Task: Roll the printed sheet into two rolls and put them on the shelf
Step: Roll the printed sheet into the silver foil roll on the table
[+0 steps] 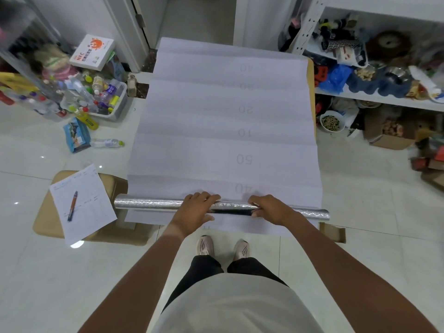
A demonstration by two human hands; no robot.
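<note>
Fingers of both hands curl over the silver roll on the printed sheet, shelf alongside.

white tiled floor: printed sheet spread at centre, brown cardboard at lower left, bottle bin upper left, cluttered shelf upper right.

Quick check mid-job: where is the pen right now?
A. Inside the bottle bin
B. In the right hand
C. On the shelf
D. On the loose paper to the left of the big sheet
D: the pen lies on the loose paper, left of the big sheet.
</note>
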